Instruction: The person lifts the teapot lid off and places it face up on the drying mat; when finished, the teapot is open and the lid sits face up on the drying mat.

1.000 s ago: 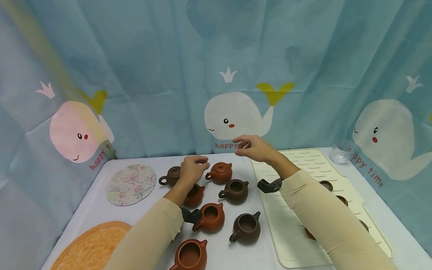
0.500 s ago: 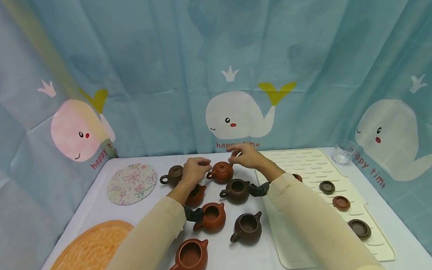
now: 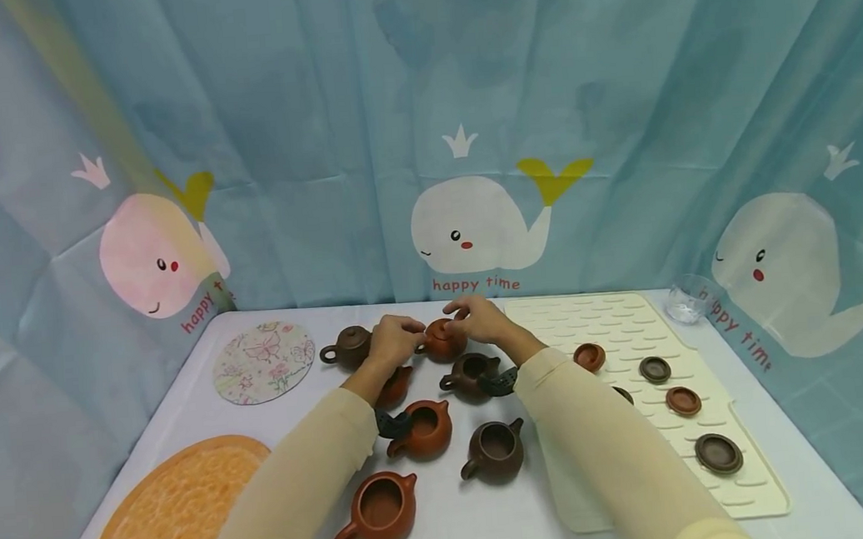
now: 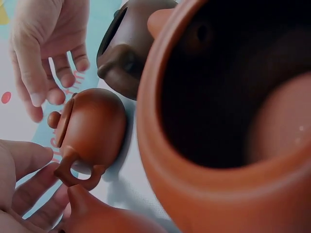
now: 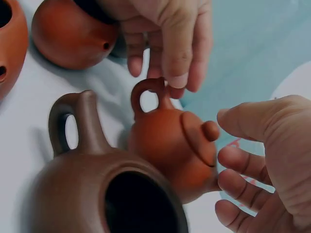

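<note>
A small reddish-brown teapot (image 3: 445, 342) with its lid on stands at the back middle of the table. Close beside its handle is my left hand (image 3: 396, 339), thumb and fingers apart; whether a fingertip touches the handle I cannot tell. On the spout side my right hand (image 3: 480, 319) is spread, its thumb near the lid knob (image 5: 210, 130) and nothing in its grasp. A lidded dark brown teapot (image 3: 350, 347) stands to the left of these hands. Just in front is a lidless dark teapot (image 3: 471, 376), and a red teapot (image 3: 397, 385) is partly hidden under my left wrist.
Nearer me stand lidless teapots: an orange-red one (image 3: 426, 428), a dark one (image 3: 496, 450) and a red one (image 3: 381, 511). Several lids (image 3: 655, 369) lie on the cream mat (image 3: 577, 313) at right. A clear cup (image 3: 685, 302), floral disc (image 3: 261, 365) and orange round mat (image 3: 170, 513) lie around.
My right hand has moved left and down to the lidded red teapot, uncovering lids on the mat. My left hand has shifted slightly right, closer to the handle.
</note>
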A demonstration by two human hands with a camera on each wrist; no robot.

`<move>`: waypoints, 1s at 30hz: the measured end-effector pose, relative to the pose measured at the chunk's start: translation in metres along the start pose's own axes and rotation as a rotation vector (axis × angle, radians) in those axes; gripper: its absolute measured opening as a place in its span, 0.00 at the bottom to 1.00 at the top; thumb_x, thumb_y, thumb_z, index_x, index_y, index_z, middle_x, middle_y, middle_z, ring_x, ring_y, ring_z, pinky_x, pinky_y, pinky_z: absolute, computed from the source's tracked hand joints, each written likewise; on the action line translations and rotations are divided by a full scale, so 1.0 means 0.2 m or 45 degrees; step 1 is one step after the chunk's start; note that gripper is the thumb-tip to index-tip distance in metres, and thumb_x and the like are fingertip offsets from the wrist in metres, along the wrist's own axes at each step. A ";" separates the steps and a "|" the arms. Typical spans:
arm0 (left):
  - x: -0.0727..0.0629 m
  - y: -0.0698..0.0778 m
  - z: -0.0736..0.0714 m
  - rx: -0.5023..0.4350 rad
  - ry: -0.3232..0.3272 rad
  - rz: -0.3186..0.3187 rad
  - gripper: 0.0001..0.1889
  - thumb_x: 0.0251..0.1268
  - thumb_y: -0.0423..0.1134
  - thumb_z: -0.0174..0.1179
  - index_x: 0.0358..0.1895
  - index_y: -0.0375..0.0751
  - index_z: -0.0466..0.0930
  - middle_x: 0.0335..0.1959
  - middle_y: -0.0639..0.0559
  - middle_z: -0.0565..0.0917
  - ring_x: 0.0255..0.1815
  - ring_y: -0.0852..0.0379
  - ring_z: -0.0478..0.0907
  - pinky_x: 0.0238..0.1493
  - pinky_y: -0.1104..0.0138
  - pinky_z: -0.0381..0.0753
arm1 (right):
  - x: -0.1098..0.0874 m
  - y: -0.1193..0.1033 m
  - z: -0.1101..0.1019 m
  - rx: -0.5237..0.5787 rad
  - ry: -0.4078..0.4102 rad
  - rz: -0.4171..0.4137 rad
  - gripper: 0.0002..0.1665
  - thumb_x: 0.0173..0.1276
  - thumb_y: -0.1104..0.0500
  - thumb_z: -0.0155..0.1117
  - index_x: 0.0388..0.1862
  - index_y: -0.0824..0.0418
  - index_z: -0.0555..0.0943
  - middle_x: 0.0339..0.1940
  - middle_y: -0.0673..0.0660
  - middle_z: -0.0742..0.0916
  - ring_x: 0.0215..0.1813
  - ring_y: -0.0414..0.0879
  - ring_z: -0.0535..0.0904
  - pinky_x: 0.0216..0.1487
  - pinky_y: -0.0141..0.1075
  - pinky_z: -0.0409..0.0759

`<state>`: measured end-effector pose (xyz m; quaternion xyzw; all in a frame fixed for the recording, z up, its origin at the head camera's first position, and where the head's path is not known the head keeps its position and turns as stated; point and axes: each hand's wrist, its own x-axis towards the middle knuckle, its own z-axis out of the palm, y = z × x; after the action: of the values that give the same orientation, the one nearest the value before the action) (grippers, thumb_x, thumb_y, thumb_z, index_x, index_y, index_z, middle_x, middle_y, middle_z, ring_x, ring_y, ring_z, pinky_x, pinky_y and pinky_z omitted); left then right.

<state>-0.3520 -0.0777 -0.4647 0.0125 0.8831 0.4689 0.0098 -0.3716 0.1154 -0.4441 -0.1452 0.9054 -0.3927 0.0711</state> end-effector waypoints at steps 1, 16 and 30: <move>0.00 0.00 0.00 0.026 0.000 0.008 0.05 0.61 0.35 0.67 0.39 0.43 0.88 0.32 0.52 0.84 0.29 0.55 0.79 0.26 0.65 0.75 | 0.00 0.00 0.01 -0.007 0.002 0.017 0.19 0.64 0.59 0.67 0.54 0.61 0.82 0.41 0.59 0.84 0.44 0.52 0.78 0.42 0.42 0.77; 0.01 0.01 0.00 0.194 -0.024 0.013 0.02 0.59 0.37 0.69 0.33 0.44 0.89 0.29 0.55 0.84 0.32 0.55 0.78 0.29 0.65 0.74 | 0.01 0.00 0.09 -0.186 0.104 0.009 0.11 0.65 0.58 0.67 0.45 0.60 0.85 0.39 0.55 0.86 0.42 0.48 0.80 0.42 0.40 0.78; 0.01 0.02 0.00 0.211 -0.046 -0.032 0.02 0.60 0.36 0.68 0.32 0.44 0.89 0.29 0.54 0.84 0.30 0.55 0.77 0.27 0.66 0.74 | 0.02 -0.03 0.12 -0.215 0.130 0.012 0.08 0.67 0.59 0.66 0.40 0.63 0.84 0.33 0.54 0.84 0.37 0.46 0.78 0.40 0.38 0.77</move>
<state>-0.3533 -0.0746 -0.4614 0.0104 0.9187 0.3937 0.0305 -0.3681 0.0933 -0.4559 -0.1263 0.9383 -0.3216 0.0142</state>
